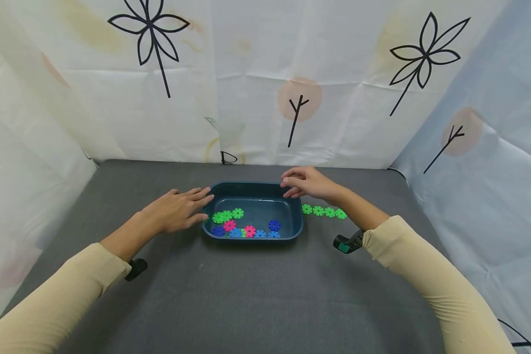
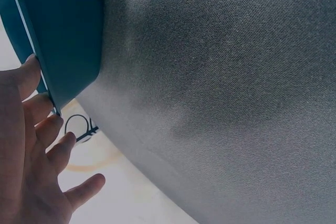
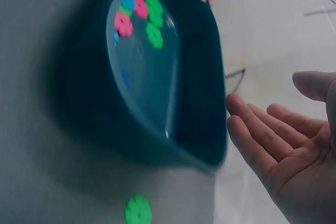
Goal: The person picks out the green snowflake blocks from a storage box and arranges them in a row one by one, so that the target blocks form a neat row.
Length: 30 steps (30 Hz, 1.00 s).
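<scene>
A dark teal plastic tub [image 1: 265, 194] stands on the table, holding flower-shaped discs in green [image 1: 237, 213], pink [image 1: 250, 231] and blue [image 1: 274, 225], mostly along its near side. My left hand [image 1: 177, 210] rests at the tub's left rim, fingers fairly straight and spread; in the left wrist view its fingertips meet the rim [image 2: 32, 40]. Over the far right corner of the tub hovers my right hand [image 1: 309, 183], fingers loosely extended. From the right wrist view, that hand [image 3: 294, 150] holds nothing, its fingertips close beside the rim. Right of the tub lies a row of several green discs [image 1: 324, 211].
The grey cloth-covered table [image 1: 256, 295] extends around the tub. White patterned curtains [image 1: 248, 88] stand behind it and on both sides. A dark band with a green-faced device [image 1: 347, 244] is on the right wrist.
</scene>
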### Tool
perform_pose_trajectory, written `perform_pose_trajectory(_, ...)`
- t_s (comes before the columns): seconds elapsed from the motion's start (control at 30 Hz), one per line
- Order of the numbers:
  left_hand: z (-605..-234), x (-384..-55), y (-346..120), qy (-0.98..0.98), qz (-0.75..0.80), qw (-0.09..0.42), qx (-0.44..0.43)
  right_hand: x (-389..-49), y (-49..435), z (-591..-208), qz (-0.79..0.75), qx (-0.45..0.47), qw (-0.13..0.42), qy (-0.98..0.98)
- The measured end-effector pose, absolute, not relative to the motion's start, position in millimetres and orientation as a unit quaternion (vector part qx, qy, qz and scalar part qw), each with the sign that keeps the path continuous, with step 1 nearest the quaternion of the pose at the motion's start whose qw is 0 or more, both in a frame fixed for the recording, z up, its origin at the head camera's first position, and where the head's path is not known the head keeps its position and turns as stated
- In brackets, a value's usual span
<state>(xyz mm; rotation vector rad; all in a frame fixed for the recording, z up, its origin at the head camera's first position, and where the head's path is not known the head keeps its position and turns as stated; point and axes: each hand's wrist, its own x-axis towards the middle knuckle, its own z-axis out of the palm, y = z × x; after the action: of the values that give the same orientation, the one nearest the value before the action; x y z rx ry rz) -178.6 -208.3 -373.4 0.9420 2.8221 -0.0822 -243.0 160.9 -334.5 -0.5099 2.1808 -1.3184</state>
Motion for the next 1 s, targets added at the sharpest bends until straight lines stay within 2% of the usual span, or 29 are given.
perform_pose_trajectory(0.57, -371, -180, -207, 0.945, -0.025, 0.096, 0.312, -227, 85, -383, -0.414, -0.275, 0.398, 0.771)
perform_pose_trajectory(1.0, -374, -181, -210, 0.943, -0.016, 0.091, 0.321, -223, 67, -392, -0.392, -0.262, 0.431, 0.77)
